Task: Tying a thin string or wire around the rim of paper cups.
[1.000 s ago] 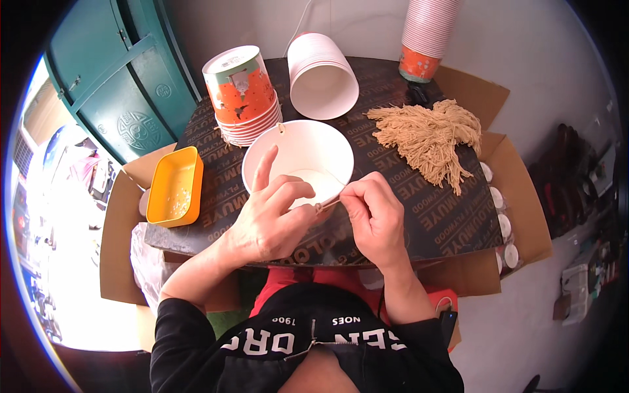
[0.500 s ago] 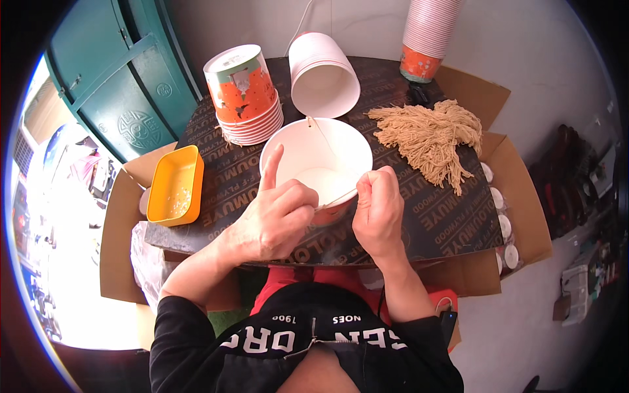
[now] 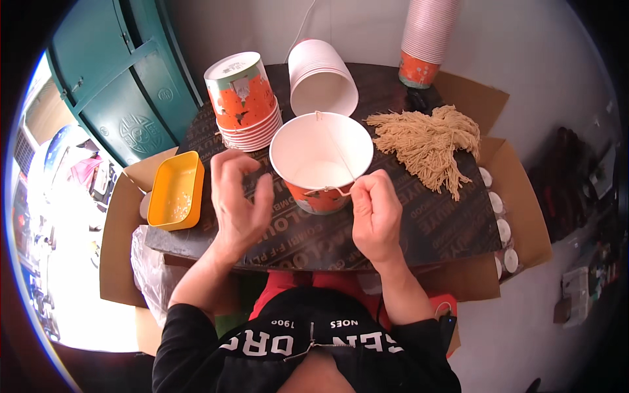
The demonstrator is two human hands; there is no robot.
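Observation:
A paper bucket (image 3: pixel 319 200), white inside with an orange printed outside, stands upright on the dark table before me. Closed at its near right rim, my right hand (image 3: pixel 378 215) pinches a thin tan cord (image 3: pixel 337 189). The cord runs along the near rim and across the bucket's mouth, and a bit of it shows at the far rim. My left hand (image 3: pixel 237 204) hovers left of the bucket, fingers apart and slightly curled, holding nothing. A pile of cut tan cords (image 3: pixel 429 144) lies to the right of the bucket.
Nested orange buckets (image 3: pixel 241 101) stand upside down at back left; white ones (image 3: pixel 321 75) lie tipped behind. A tall bucket stack (image 3: pixel 427 39) rises at far right. The yellow tray (image 3: pixel 171 196) holds small bits at the table's left edge. Cardboard boxes (image 3: pixel 524 216) flank the table (image 3: pixel 432 229).
My left hand has left the bucket's near rim and moved left, its fingers spreading. My right hand stays at the rim with the cord. The bucket's mouth is now less covered.

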